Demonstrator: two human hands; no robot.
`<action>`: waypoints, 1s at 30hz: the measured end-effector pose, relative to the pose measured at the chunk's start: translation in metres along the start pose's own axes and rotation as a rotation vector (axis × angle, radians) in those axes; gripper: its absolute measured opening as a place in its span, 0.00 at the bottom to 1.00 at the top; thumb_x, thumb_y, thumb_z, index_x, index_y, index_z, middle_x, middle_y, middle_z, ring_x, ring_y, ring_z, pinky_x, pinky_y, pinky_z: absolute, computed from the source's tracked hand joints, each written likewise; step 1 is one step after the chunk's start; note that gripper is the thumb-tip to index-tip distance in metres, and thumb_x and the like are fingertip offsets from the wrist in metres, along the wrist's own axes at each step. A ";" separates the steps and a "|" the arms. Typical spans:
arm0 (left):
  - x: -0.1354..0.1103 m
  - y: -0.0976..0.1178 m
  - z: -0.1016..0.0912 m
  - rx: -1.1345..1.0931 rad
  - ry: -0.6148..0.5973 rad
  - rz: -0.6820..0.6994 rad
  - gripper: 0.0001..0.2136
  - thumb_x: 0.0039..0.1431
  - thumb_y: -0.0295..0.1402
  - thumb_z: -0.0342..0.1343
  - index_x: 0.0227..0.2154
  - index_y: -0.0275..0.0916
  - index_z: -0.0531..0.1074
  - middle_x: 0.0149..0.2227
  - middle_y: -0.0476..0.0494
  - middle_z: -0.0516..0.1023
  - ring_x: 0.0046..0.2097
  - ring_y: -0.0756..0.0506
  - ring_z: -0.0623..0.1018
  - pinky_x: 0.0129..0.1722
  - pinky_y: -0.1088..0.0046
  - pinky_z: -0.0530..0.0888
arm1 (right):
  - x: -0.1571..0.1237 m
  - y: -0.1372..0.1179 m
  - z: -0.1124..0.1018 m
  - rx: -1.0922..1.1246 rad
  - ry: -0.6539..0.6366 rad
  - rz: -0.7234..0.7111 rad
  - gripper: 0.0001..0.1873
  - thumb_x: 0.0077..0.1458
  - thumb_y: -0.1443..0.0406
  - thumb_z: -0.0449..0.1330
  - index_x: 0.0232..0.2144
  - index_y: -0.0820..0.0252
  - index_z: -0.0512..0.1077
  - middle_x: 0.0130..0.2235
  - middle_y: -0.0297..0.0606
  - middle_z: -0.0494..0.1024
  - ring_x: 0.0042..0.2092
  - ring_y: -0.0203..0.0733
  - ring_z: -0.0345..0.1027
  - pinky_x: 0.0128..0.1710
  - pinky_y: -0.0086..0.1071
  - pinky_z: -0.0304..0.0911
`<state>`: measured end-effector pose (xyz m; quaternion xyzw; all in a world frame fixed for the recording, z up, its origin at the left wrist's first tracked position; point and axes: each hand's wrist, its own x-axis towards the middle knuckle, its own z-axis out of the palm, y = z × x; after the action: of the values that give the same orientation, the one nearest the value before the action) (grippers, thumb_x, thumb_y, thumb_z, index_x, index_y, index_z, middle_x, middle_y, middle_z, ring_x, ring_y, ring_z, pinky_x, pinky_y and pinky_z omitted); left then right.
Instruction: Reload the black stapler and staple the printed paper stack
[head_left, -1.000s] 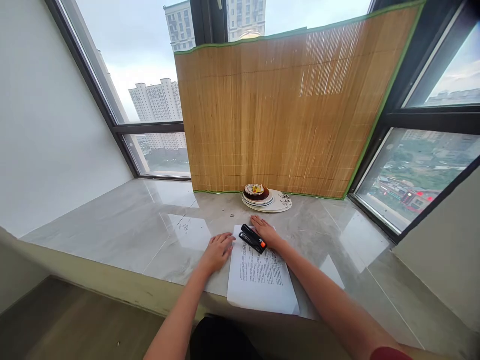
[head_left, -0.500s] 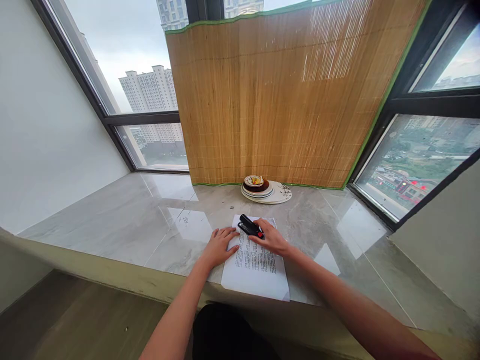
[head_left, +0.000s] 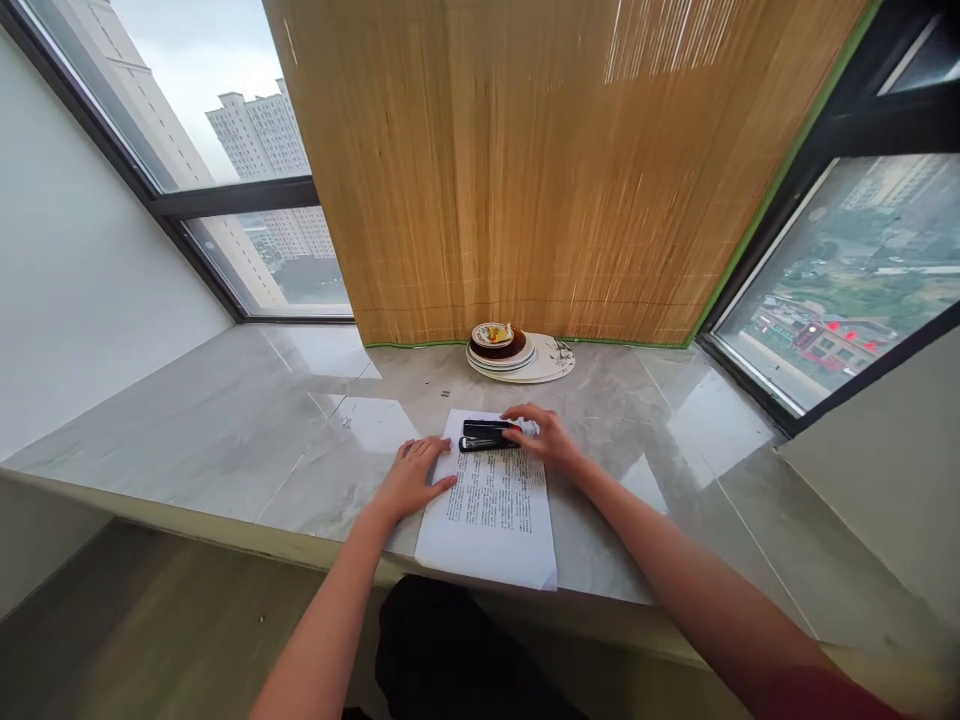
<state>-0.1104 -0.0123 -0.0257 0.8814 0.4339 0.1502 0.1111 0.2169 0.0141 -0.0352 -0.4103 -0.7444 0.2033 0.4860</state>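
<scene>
Head view: on the paper (head_left: 480,550), right hand (head_left: 553,440) grips the likely rigid stapler (head_left: 486,427) sensibly by its red end, left hand (head_left: 409,482) open.

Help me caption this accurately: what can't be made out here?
All in the head view:
Printed text on the paper: too small to read.
Stapler: one end partly hidden by the right hand.
Bamboo blind: top cut off by the picture's upper edge.

This looks like a home in a high-rise: a broad grey marbled-tile surface (head_left: 225,430) below dark-framed glass windows (head_left: 847,280), a tan slatted blind (head_left: 525,180) edged in green, stacked round white plates (head_left: 501,368), and tall pale towers (head_left: 259,140) outside.
</scene>
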 end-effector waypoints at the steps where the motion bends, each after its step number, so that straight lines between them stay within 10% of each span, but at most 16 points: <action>1: 0.001 0.001 0.001 0.006 0.009 -0.008 0.22 0.67 0.45 0.61 0.59 0.44 0.69 0.65 0.39 0.73 0.69 0.36 0.69 0.69 0.49 0.60 | 0.001 -0.002 0.000 0.013 0.054 -0.009 0.07 0.64 0.59 0.64 0.38 0.53 0.81 0.39 0.40 0.85 0.42 0.47 0.77 0.49 0.43 0.69; 5: 0.006 0.014 0.011 0.054 0.063 -0.079 0.25 0.66 0.47 0.60 0.61 0.42 0.69 0.61 0.36 0.75 0.66 0.33 0.70 0.69 0.46 0.59 | 0.005 -0.009 -0.002 -0.047 0.158 -0.081 0.22 0.67 0.61 0.59 0.20 0.54 0.76 0.31 0.38 0.81 0.35 0.43 0.71 0.44 0.42 0.66; 19: 0.010 0.018 0.026 -0.108 0.122 -0.189 0.41 0.61 0.51 0.65 0.70 0.40 0.55 0.70 0.29 0.66 0.71 0.31 0.65 0.74 0.43 0.45 | 0.006 -0.002 -0.001 -0.184 0.120 -0.056 0.20 0.60 0.67 0.59 0.16 0.55 0.65 0.34 0.37 0.79 0.36 0.43 0.64 0.44 0.40 0.64; 26: 0.007 0.014 0.025 -0.227 0.136 -0.200 0.41 0.59 0.47 0.68 0.70 0.42 0.57 0.71 0.32 0.66 0.72 0.32 0.65 0.75 0.44 0.44 | 0.004 -0.012 0.011 -0.133 -0.011 -0.044 0.15 0.62 0.58 0.67 0.50 0.55 0.77 0.49 0.43 0.81 0.49 0.49 0.73 0.52 0.42 0.68; 30: 0.013 0.011 0.023 -0.477 0.297 -0.324 0.37 0.57 0.45 0.69 0.66 0.39 0.64 0.71 0.30 0.65 0.73 0.31 0.62 0.76 0.46 0.51 | 0.000 -0.014 0.019 -0.210 -0.145 -0.053 0.16 0.59 0.62 0.69 0.49 0.57 0.78 0.44 0.44 0.83 0.46 0.50 0.76 0.48 0.42 0.70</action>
<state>-0.0869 -0.0096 -0.0411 0.7183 0.5327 0.3548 0.2726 0.1939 0.0082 -0.0341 -0.4232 -0.8054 0.1403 0.3906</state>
